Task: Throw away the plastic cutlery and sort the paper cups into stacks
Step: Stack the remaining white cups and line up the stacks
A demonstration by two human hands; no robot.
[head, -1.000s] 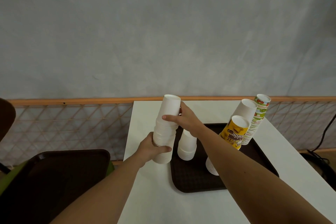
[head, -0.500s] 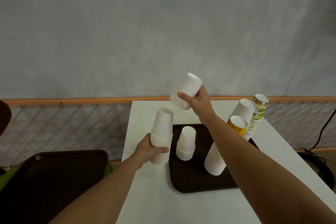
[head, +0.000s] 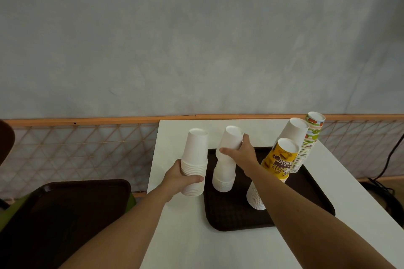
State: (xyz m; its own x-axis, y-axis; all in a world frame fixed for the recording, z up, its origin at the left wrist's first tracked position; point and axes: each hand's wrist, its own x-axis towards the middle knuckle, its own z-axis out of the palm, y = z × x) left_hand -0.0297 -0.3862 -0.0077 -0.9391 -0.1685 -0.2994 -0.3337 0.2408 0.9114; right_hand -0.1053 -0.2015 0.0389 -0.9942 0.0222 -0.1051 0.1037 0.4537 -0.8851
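Sorting looks mostly done: cups stand in stacks and no cutlery is in view. Left hand (head: 178, 178) curls round white stack (head: 195, 155), which stands on table (head: 196, 242) just left of tray (head: 231, 220). Right hand (head: 243, 155) clamps top cup (head: 229, 142) on short stack (head: 224, 178) inside tray; can't tell if it's fully nested. Tray also holds leaning stack topped by yellow cup (head: 281, 158), big white stack (head: 294, 130) and patterned stack (head: 306, 148). Probably left to do: merging the white stacks.
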